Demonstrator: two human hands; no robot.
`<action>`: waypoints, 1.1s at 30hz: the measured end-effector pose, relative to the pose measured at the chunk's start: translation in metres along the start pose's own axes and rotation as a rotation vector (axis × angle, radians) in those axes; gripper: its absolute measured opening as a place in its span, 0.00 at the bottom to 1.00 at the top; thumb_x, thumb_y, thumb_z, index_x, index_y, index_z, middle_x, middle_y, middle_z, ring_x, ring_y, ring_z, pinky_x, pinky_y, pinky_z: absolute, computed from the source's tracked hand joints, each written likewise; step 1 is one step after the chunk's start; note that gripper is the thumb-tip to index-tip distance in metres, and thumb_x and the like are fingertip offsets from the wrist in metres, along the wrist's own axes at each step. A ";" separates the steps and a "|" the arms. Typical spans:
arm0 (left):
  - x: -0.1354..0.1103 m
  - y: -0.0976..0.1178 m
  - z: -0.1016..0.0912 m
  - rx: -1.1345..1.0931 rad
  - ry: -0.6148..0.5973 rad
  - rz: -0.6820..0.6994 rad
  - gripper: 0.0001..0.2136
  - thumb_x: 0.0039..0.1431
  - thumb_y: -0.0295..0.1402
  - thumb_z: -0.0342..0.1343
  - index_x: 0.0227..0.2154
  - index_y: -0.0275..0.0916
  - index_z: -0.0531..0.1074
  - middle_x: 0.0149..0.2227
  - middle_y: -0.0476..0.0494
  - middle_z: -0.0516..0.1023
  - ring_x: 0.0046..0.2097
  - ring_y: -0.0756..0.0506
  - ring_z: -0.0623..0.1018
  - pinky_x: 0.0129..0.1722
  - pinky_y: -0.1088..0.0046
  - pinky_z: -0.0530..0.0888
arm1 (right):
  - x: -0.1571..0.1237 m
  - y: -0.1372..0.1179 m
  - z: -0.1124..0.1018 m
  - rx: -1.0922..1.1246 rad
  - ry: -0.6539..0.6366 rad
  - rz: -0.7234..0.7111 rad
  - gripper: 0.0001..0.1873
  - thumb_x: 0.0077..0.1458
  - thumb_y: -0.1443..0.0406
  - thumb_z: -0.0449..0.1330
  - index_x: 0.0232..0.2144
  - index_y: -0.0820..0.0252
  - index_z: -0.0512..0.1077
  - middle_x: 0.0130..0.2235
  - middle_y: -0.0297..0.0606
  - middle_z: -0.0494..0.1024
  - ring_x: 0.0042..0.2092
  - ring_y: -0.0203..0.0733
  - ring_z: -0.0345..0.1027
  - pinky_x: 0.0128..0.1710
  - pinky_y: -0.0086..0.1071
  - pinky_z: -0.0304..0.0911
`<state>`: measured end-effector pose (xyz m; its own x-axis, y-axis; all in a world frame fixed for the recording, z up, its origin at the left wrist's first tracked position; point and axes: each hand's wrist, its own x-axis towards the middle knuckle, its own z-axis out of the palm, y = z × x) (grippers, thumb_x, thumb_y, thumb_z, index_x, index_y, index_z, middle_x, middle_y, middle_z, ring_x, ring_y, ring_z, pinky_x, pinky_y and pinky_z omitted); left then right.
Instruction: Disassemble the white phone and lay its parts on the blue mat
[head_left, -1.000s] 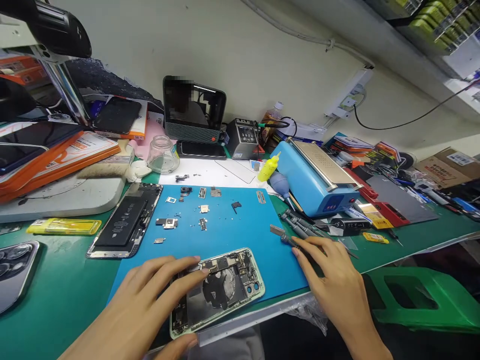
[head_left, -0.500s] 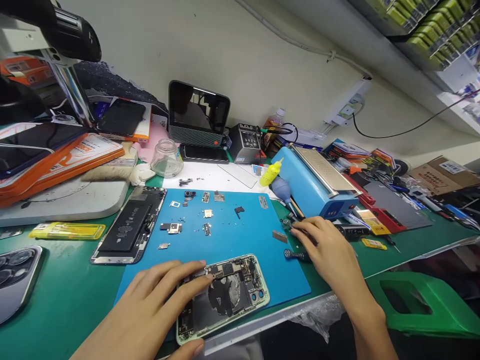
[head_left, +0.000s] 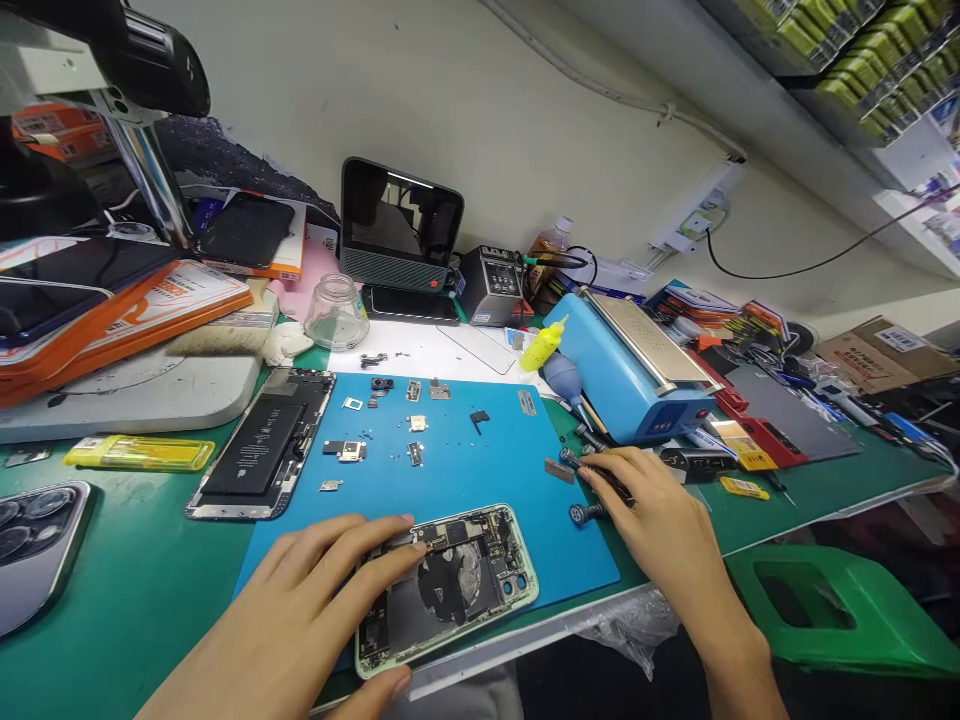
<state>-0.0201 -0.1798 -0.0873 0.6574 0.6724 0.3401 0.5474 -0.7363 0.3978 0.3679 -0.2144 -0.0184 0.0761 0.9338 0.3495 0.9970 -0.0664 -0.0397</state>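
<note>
My left hand (head_left: 300, 600) steadies an opened phone housing (head_left: 450, 590) with a pale green frame, its thumb at the near edge and its fingers across the far side. A circuit board and camera openings show inside the housing. At the mat's right edge, my right hand (head_left: 649, 500) is closed on a dark screwdriver (head_left: 571, 458) with a round end; its tip is hidden. Just below lies a second dark screwdriver (head_left: 586, 513), partly under that hand. A small brown-grey strip (head_left: 559, 471) sits beside them on the blue mat (head_left: 487, 475).
Several small phone parts (head_left: 349, 451) are spread over the mat. To the left lie a phone screen with battery (head_left: 259, 450) and a yellow lighter (head_left: 139, 453). A blue heating machine (head_left: 615, 370), a yellow bottle (head_left: 543, 345) and a glass jar (head_left: 336, 312) stand behind.
My right hand has pulled slightly back toward me, and the screwdriver in its fingers now shows more clearly over the mat's edge. My left hand stays on the phone housing.
</note>
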 end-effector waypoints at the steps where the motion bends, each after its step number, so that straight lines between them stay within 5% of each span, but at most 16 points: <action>1: 0.000 0.000 0.000 -0.007 0.003 -0.002 0.27 0.76 0.50 0.56 0.74 0.60 0.63 0.68 0.49 0.78 0.62 0.36 0.80 0.55 0.59 0.83 | -0.001 0.002 0.000 -0.017 0.012 0.008 0.20 0.76 0.50 0.53 0.45 0.49 0.82 0.47 0.37 0.86 0.49 0.48 0.81 0.41 0.38 0.71; 5: 0.002 0.003 -0.003 -0.038 0.010 -0.013 0.27 0.74 0.48 0.61 0.72 0.60 0.67 0.68 0.49 0.78 0.62 0.36 0.80 0.57 0.59 0.83 | -0.001 0.014 -0.004 -0.115 0.075 0.076 0.22 0.77 0.52 0.49 0.47 0.52 0.82 0.48 0.41 0.86 0.46 0.50 0.81 0.38 0.40 0.69; 13: 0.008 0.004 -0.017 -0.095 -0.033 -0.043 0.36 0.68 0.41 0.67 0.75 0.58 0.60 0.68 0.49 0.77 0.63 0.38 0.80 0.57 0.61 0.84 | 0.009 0.026 -0.002 -0.180 -0.042 0.045 0.27 0.74 0.46 0.48 0.41 0.51 0.83 0.45 0.39 0.84 0.44 0.50 0.80 0.28 0.38 0.61; 20: 0.011 0.019 -0.018 -0.036 0.024 -0.171 0.44 0.60 0.49 0.74 0.75 0.54 0.59 0.67 0.43 0.76 0.65 0.32 0.76 0.59 0.53 0.80 | 0.020 0.019 0.002 -0.153 -0.049 0.076 0.29 0.74 0.44 0.46 0.41 0.50 0.81 0.43 0.42 0.85 0.40 0.54 0.81 0.28 0.40 0.61; 23: 0.012 0.023 -0.014 0.007 0.049 -0.171 0.40 0.60 0.51 0.73 0.71 0.51 0.64 0.64 0.42 0.78 0.63 0.32 0.75 0.59 0.51 0.77 | 0.022 -0.014 -0.007 -0.052 0.154 0.232 0.25 0.73 0.43 0.50 0.49 0.53 0.75 0.37 0.45 0.84 0.33 0.55 0.78 0.27 0.40 0.58; 25: 0.013 0.022 -0.014 0.016 0.041 -0.150 0.38 0.59 0.53 0.74 0.67 0.49 0.67 0.62 0.42 0.79 0.62 0.32 0.75 0.59 0.51 0.75 | 0.021 -0.049 -0.012 0.342 0.412 0.347 0.19 0.74 0.46 0.56 0.52 0.53 0.70 0.44 0.46 0.86 0.33 0.49 0.77 0.32 0.41 0.67; 27: 0.014 0.020 -0.015 0.020 0.021 -0.127 0.35 0.60 0.53 0.74 0.64 0.48 0.69 0.61 0.43 0.79 0.61 0.33 0.75 0.57 0.51 0.75 | 0.018 -0.088 -0.014 0.764 0.453 0.327 0.15 0.73 0.50 0.60 0.51 0.51 0.68 0.43 0.44 0.86 0.30 0.44 0.76 0.27 0.37 0.69; 29: 0.015 0.017 -0.018 0.025 0.000 -0.084 0.32 0.60 0.53 0.73 0.62 0.49 0.70 0.60 0.43 0.79 0.60 0.32 0.75 0.55 0.51 0.74 | 0.015 -0.123 -0.009 0.997 0.360 0.286 0.18 0.74 0.53 0.60 0.61 0.50 0.66 0.39 0.38 0.84 0.28 0.40 0.74 0.23 0.33 0.70; 33: 0.016 0.015 -0.022 0.072 -0.010 -0.030 0.32 0.59 0.49 0.76 0.63 0.53 0.71 0.61 0.43 0.77 0.60 0.32 0.73 0.55 0.51 0.73 | 0.008 -0.165 0.013 1.133 0.326 0.115 0.20 0.77 0.65 0.57 0.67 0.46 0.65 0.38 0.32 0.83 0.25 0.32 0.71 0.21 0.27 0.71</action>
<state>-0.0131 -0.1786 -0.0575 0.6451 0.6940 0.3197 0.6029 -0.7194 0.3450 0.2035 -0.1918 -0.0210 0.3280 0.7980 0.5056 0.4158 0.3587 -0.8358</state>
